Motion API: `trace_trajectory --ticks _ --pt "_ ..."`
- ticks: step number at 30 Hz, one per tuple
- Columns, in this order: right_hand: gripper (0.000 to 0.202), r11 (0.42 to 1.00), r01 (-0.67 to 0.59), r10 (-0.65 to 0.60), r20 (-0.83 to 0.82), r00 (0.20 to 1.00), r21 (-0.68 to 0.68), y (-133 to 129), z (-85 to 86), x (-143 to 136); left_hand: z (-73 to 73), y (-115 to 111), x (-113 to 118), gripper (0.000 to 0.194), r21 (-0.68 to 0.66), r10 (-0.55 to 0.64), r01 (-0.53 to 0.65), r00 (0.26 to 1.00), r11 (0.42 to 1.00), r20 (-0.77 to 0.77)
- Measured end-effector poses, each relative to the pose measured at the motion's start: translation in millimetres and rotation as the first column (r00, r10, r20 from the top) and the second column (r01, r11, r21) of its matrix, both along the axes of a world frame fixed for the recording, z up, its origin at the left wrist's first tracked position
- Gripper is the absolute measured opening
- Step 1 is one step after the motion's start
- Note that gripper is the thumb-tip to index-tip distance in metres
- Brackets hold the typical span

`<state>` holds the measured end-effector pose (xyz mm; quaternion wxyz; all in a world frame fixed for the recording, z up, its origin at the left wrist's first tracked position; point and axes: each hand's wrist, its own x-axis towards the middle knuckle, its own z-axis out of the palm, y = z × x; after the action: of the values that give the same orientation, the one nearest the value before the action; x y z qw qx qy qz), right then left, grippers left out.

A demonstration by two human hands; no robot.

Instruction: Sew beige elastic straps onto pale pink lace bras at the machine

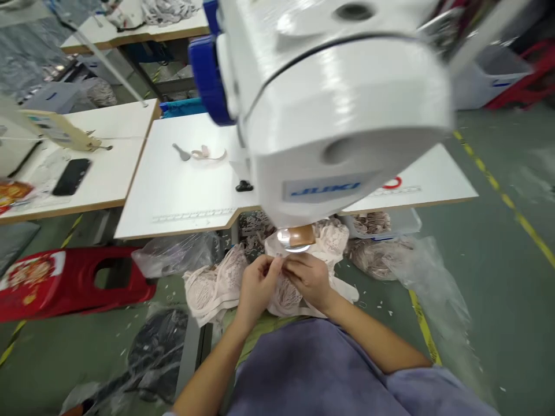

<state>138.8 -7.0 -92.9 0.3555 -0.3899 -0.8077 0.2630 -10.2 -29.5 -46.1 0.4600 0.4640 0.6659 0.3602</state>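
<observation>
Just below the head of a white sewing machine [347, 115], my two hands meet over pale pink lace bras. My left hand [258, 286] is closed, thumb and finger pinching the edge of a bra [286, 294]. Beside it, my right hand [310, 280] pinches the same fabric, fingertips nearly touching the left ones. Another bra cup [217, 283] lies to the left of my left hand. More lace [332, 237] is bunched beyond my right hand. The exact spot gripped is hidden by my fingers.
The white sewing table [182, 185] carries a grey tool [181, 152], a fabric strip [208, 153] and a red ring [392, 183]. A clear plastic bin [405, 222] is under its right edge. A red stool [78, 283] stands left; plastic bags [433, 283] hang right.
</observation>
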Motion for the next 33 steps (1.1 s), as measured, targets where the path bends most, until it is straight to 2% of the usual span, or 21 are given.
trace_trajectory --ticks 2,3,4,5,6,8,9,11,13,16,20,21,23,25,27,30,33 --pt "0.028 0.995 -0.097 0.097 0.115 0.989 0.003 17 0.9 20 -4.4 1 -2 0.039 -0.002 -0.026 0.026 1.0 1.0 -0.008" --pt "0.027 0.997 -0.072 0.073 0.204 0.976 -0.012 31 3.2 36 -6.8 1 -4 0.04 0.007 -0.028 0.028 0.999 1.0 -0.031" --pt "0.027 1.0 0.002 0.005 0.297 0.955 -0.022 51 7.6 56 -9.0 -1 -6 0.041 0.032 -0.026 0.029 0.997 0.999 -0.076" --pt "0.03 0.985 0.172 -0.148 0.421 0.895 -0.021 73 14.3 78 -10.6 -3 -7 0.041 0.055 -0.038 0.047 0.987 0.997 -0.157" --pt "0.038 0.944 0.329 -0.298 0.478 0.826 0.02 98 23.1 100 -11.5 -5 -8 0.04 0.085 -0.041 0.063 0.971 0.994 -0.234" --pt "0.051 0.874 0.479 -0.449 0.526 0.722 0.089 150 44.2 141 -10.4 -10 -8 0.039 0.124 -0.081 0.127 0.943 0.984 -0.321" --pt "0.051 0.859 0.503 -0.463 0.558 0.689 0.092 173 54.7 156 -8.4 -12 -7 0.038 0.13 -0.108 0.158 0.939 0.979 -0.328" --pt "0.043 0.869 0.493 -0.409 0.631 0.66 0.048 208 72.5 174 -2.4 -12 -3 0.038 0.116 -0.154 0.193 0.948 0.974 -0.278" --pt "0.031 0.884 0.467 -0.342 0.683 0.645 0.001 221 84.9 178 4.8 -9 0 0.037 0.077 -0.152 0.169 0.97 0.983 -0.192" --pt "0.017 0.893 0.449 -0.289 0.723 0.627 -0.032 204 94.4 177 14.4 -3 -1 0.037 0.012 -0.101 0.101 0.994 0.995 -0.045" --pt "0.012 0.887 0.457 -0.266 0.725 0.635 -0.074 133 92.6 185 22.1 0 -6 0.041 -0.102 -0.046 0.063 0.986 0.993 0.161" --pt "0.01 0.888 0.447 -0.249 0.707 0.662 -0.106 110 90.2 187 23.1 0 -6 0.041 -0.131 -0.02 0.05 0.976 0.99 0.218" --pt "0.009 0.889 0.43 -0.297 0.512 0.806 -0.16 61 84.1 185 24.1 1 -6 0.042 -0.175 0.037 0.023 0.944 0.984 0.329" --pt "0.022 0.945 0.258 -0.179 0.339 0.924 -0.203 16 77.5 171 23.6 2 -6 0.043 -0.204 0.092 -0.006 0.907 0.979 0.41" --pt "0.044 0.973 0.079 -0.01 0.302 0.953 -0.216 -16 71.5 147 22.5 3 -5 0.044 -0.219 0.117 -0.017 0.886 0.975 0.45" --pt "0.044 0.988 -0.031 0.076 0.299 0.951 -0.15 -32 64.5 109 22.4 2 -5 0.044 -0.222 0.105 -0.005 0.891 0.975 0.442" --pt "0.034 0.997 -0.04 0.06 0.3 0.952 -0.072 -23 58.2 84 26.3 0 -5 0.041 -0.203 0.063 0.018 0.92 0.979 0.386"
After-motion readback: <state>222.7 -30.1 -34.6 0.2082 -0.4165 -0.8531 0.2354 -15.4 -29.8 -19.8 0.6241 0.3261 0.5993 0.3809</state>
